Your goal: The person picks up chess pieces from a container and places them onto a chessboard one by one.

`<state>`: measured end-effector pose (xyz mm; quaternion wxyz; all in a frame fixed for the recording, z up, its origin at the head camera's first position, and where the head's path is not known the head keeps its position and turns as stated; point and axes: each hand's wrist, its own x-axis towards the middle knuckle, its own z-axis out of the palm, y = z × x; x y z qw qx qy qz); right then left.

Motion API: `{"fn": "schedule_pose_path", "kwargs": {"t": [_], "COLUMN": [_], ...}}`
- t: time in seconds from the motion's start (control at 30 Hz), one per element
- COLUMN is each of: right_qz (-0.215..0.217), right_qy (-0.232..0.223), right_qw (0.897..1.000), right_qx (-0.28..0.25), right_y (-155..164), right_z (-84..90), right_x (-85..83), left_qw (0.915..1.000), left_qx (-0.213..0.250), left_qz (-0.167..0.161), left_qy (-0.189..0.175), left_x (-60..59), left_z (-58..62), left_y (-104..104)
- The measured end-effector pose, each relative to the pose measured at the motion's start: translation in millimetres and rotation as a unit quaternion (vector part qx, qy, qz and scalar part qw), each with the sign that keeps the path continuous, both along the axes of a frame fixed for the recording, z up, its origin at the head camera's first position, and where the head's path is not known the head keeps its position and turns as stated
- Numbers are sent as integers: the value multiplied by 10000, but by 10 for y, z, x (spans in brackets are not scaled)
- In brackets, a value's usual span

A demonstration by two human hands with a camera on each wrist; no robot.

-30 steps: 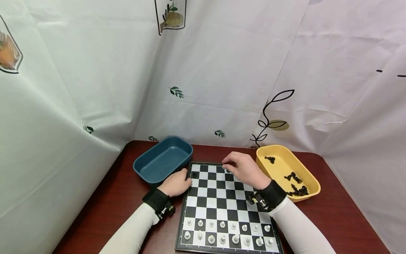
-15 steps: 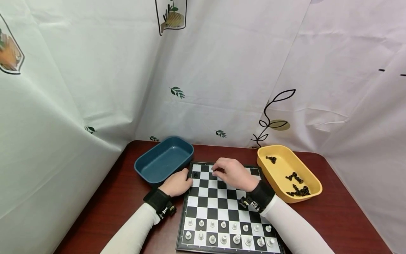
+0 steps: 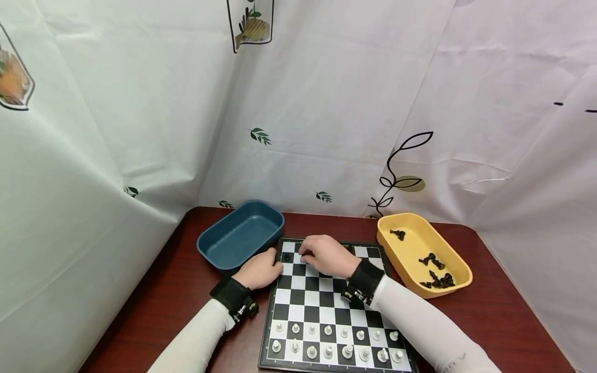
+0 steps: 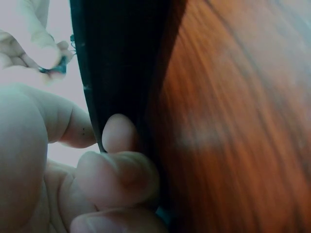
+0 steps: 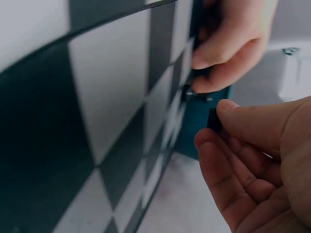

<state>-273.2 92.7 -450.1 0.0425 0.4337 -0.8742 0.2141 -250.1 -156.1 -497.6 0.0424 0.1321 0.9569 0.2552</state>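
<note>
A black chess piece [image 5: 213,119] is pinched in the right hand [image 3: 329,256], held over the far rows; the chessboard [image 3: 311,298] is gripped at its left edge by the left hand [image 3: 259,269].

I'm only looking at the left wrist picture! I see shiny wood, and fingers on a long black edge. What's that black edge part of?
Observer: It's the left edge of a chessboard; the head view shows its black and white squares.
Operator: Ooh! So the right hand in my corner is pinching a black chess piece! Are there more black ones waiting somewhere?
Observer: Yes. In the head view, several black chess pieces lie in a yellow bin to the right of the board.
</note>
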Motion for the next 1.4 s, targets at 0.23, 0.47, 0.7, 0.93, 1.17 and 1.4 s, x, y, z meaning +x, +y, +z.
{"fn": "schedule_pose_path", "kwargs": {"t": [0.23, 0.47, 0.7, 0.93, 1.17, 1.4], "right_qz": [97, 164, 193, 43, -46, -68], "right_qy": [-37, -85, -34, -160, -156, -180], "right_qw": [9998, 9994, 9992, 9993, 9994, 9992], "right_qx": [143, 303, 358, 335, 296, 351], "right_y": [-96, -148, -184, -180, -175, -177], "right_z": [-88, -114, -109, -129, -133, -112], "right_x": [-121, -147, -146, -157, -155, -147], "left_qw": [10000, 10000, 10000, 10000, 10000, 10000], "left_qx": [41, 41, 89, 92, 71, 18], "left_qz": [-22, -5, 3, -17, -2, 15], "left_qy": [18, 24, 29, -14, -29, -42], "left_x": [17, 28, 37, 33, 32, 24], "left_z": [-2, -28, -17, 4, 31, 26], "left_y": [-25, -29, -31, -20, -4, 10]}}
